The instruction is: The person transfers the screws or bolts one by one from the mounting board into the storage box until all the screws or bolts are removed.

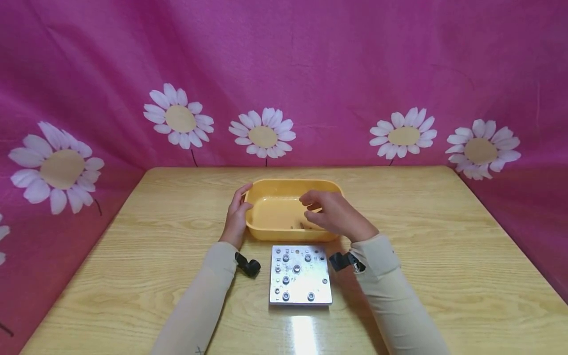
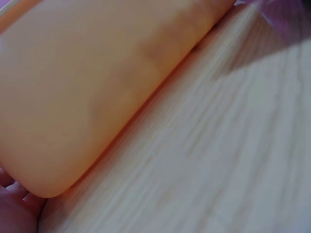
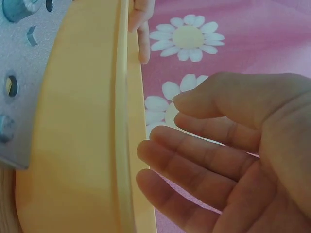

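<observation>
A yellow plastic tub (image 1: 284, 233) stands on the table, with a few small dark metal pieces (image 1: 301, 226) near its front inside wall, too small to identify. My left hand (image 1: 235, 219) grips the tub's left end, thumb at the rim and fingers along the outside. Over the tub's right part hovers my right hand (image 1: 330, 212). Its fingers are loosely bent and apart from the thumb; in the right wrist view the hand (image 3: 228, 150) holds nothing. Just in front of the tub lies a square metal plate (image 1: 306, 283) with several socket-head bolts and holes.
The wooden table (image 1: 146, 276) extends around the tub and plate. Behind it hangs a pink cloth (image 1: 328, 74) printed with white daisies. Both wrists carry small black cameras (image 1: 250, 267), close to either side of the plate.
</observation>
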The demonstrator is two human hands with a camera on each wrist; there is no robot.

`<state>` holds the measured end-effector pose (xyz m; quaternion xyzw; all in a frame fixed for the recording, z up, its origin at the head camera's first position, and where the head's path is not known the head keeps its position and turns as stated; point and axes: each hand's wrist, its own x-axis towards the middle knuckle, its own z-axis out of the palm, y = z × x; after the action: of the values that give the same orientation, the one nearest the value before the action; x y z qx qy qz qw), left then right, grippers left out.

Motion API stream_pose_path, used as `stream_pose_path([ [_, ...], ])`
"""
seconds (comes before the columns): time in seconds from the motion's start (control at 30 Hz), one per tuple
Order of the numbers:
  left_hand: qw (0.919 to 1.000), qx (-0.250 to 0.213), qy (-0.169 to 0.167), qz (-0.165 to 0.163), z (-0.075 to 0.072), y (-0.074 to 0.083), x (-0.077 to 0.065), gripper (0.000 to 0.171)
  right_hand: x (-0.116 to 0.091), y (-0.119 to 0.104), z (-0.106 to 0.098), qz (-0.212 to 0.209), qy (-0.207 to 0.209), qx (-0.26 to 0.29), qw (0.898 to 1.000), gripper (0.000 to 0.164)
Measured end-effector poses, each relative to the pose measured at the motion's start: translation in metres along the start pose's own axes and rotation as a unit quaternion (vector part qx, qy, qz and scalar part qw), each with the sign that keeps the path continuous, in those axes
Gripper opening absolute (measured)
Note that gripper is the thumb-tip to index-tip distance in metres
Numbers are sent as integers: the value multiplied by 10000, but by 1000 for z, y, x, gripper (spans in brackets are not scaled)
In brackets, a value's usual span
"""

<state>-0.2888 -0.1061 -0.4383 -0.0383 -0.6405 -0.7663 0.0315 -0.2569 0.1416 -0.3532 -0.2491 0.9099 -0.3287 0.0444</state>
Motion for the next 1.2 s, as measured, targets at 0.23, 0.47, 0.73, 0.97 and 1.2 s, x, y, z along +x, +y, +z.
stream_pose_path([
  [0.23, 9999, 116, -52, 44, 4, 15, -7, 58, 0, -3, -1, -29, -41, -90, 9999, 34],
  [0.47, 10000, -21, 47, 27, -4, -6, 6, 57, 0, -16, 2, -65, -130, -309, 9994, 33],
  [0.73, 9996, -133, 178, 186, 0, -8, 5, 59, -5, -39, 10, -462, -334, -665, 9962, 25],
  [0.97, 9995, -41, 220, 212, -1, -11, 7, 57, -6, -53, 19, -642, -510, -916, 9924, 20],
  [1.2, 9998, -8, 63, 206, -2, -7, 4, 58, -7, -60, 31, -639, -799, -1262, 9867, 19],
])
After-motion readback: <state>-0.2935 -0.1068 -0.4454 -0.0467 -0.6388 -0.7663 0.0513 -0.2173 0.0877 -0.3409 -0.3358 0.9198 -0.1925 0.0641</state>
